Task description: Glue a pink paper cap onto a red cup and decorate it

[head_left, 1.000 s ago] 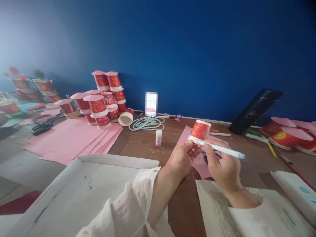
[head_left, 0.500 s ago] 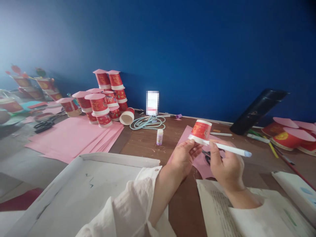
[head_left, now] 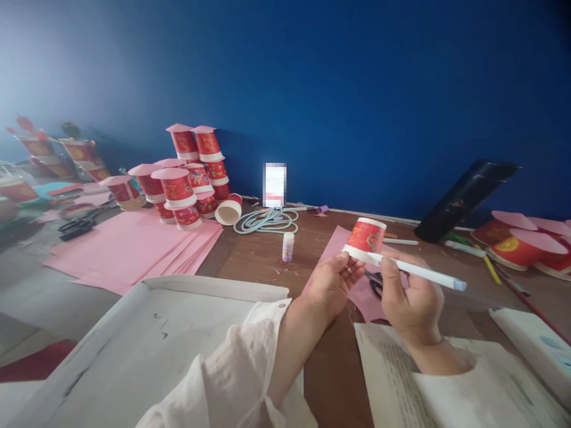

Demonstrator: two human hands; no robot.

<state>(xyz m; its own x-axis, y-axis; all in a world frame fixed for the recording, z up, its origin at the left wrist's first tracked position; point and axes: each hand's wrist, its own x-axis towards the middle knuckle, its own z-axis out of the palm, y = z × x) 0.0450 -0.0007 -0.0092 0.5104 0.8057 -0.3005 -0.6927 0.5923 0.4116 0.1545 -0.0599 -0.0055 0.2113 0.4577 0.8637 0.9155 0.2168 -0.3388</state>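
Observation:
A red paper cup (head_left: 366, 236) with gold print is held upside down by my left hand (head_left: 332, 284), its fingertips closed at the white rim. My right hand (head_left: 413, 300) pinches a white marker pen (head_left: 428, 272), whose tip end meets the cup near the rim; the blue-tinted end points right. Whether the tip touches the cup I cannot tell. Beneath my hands lie a sheet of pink paper (head_left: 330, 252) and scissors with dark handles (head_left: 377, 285), partly hidden by my right hand. A small glue stick (head_left: 288, 247) stands upright to the left.
Stacked red cups with pink paper tops (head_left: 173, 187), pink sheets (head_left: 134, 244) and a shallow white box lid (head_left: 214, 288) are on the left. A pale cord (head_left: 263, 221) lies by the wall. At right are a leaning black bottle (head_left: 464, 199), more cups (head_left: 529, 248) and printed paper (head_left: 379, 356).
The cup has shifted slightly right and turned a little, showing more of its printed figure. My right hand and the pen have moved slightly right.

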